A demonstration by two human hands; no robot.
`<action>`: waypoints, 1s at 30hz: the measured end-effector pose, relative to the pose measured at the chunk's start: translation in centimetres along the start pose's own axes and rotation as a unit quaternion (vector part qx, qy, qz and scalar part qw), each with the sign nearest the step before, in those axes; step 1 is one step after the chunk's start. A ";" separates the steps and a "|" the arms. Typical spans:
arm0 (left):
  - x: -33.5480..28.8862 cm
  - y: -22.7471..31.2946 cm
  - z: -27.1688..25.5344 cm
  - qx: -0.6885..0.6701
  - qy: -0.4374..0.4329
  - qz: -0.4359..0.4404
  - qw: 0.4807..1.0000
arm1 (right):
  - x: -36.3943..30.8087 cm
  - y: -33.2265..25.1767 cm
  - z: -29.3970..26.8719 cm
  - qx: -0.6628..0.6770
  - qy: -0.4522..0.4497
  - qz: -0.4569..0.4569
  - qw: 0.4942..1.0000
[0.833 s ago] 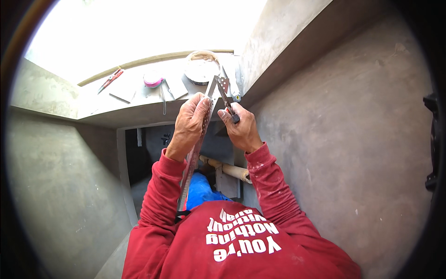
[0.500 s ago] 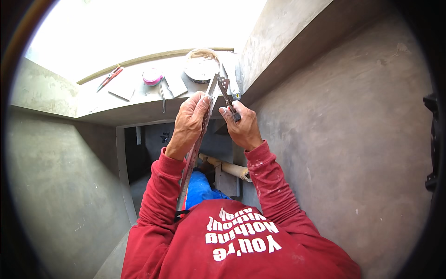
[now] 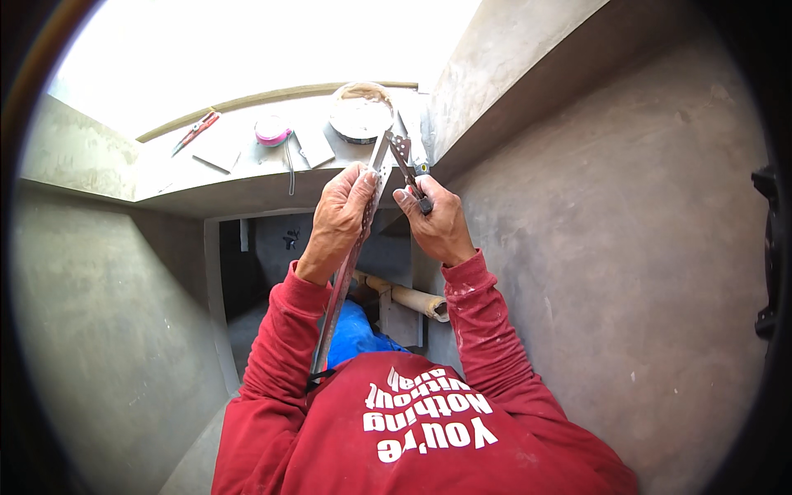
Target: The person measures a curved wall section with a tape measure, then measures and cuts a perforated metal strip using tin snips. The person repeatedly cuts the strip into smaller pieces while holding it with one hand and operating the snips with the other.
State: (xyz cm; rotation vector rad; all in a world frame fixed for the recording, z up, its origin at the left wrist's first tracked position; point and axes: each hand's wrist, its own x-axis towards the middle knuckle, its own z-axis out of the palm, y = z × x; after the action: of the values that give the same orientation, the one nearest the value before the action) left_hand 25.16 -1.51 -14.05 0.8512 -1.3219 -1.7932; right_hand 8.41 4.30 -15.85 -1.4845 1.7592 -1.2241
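Observation:
My left hand [image 3: 340, 210] is closed round a long, thin perforated metal strip [image 3: 334, 309], an angled corner bead by its look. The strip runs from beside my waist up past my thumb, its upper end close to the window sill. In my right hand [image 3: 440, 219] is a dark metal hand tool [image 3: 411, 180] with a black handle end; its exact kind is partly hidden by my fingers. A dark piece with pale holes shows at the tool's top, against the strip's upper end. Both hands are raised in front of the sill, a small gap between them.
On the sill [image 3: 177, 183] stand a round tub [image 3: 361, 124] with pale residue, a pink and white tape measure [image 3: 271, 132], a red-handled tool [image 3: 198, 130] and flat plates [image 3: 313, 150]. Grey plastered walls [image 3: 610, 223] flank me. Below lies a pale pipe [image 3: 412, 299].
My right hand has shifted slightly right and down with the tool. The left keeps its hold on the strip. The whole view has moved a little.

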 end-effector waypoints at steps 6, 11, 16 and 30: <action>0.1 -0.5 0.2 0.013 0.009 0.011 1.000 | 0.1 0.0 0.0 -0.010 0.000 0.004 1.000; 0.2 -0.7 0.4 0.024 0.013 0.018 0.999 | 0.1 0.0 0.1 -0.018 0.012 0.002 1.000; 0.3 -0.9 0.5 0.019 0.023 0.024 0.999 | -0.1 0.2 0.6 -0.007 0.018 0.014 1.000; 0.0 -0.3 -0.1 -0.031 0.004 -0.009 0.999 | 0.0 0.6 -0.5 0.103 -0.102 0.046 0.988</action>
State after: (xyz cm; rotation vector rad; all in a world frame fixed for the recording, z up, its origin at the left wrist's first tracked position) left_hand 25.22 -1.48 -14.37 0.8387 -1.2496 -1.8334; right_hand 7.72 4.40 -16.12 -1.3423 1.5009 -1.1278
